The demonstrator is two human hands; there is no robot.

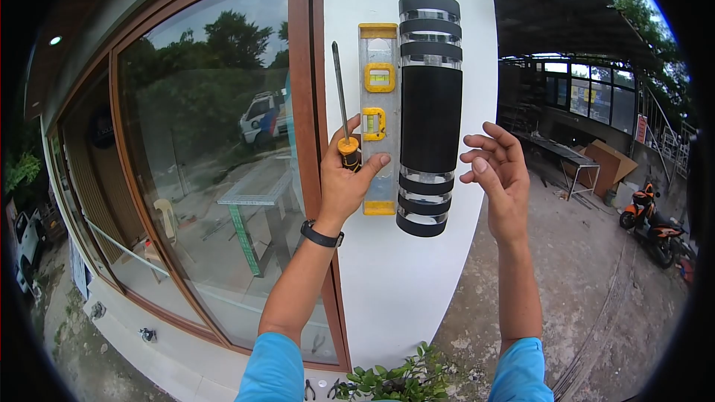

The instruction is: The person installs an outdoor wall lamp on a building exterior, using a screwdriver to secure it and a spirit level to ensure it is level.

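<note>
A black cylindrical wall lamp (430,119) with clear bands near both ends is mounted upright on the white wall. Along its left side stands a spirit level (380,171) with yellow ends and two yellow-framed vials. My left hand (348,179) grips the level by its lower left edge, thumb across its face. The same hand also holds a screwdriver (340,93), its yellow-and-black handle in the fingers and its shaft pointing up. To the right of the lamp, my right hand (500,167) is raised with fingers apart and slightly curled, holding nothing.
On the left is a brown-framed glass door (208,149) that reflects trees and a vehicle. A leafy plant (398,376) grows at the wall's foot, with pliers (310,389) beside it. To the right are a work table (570,160) and an orange-and-black motorcycle (653,227).
</note>
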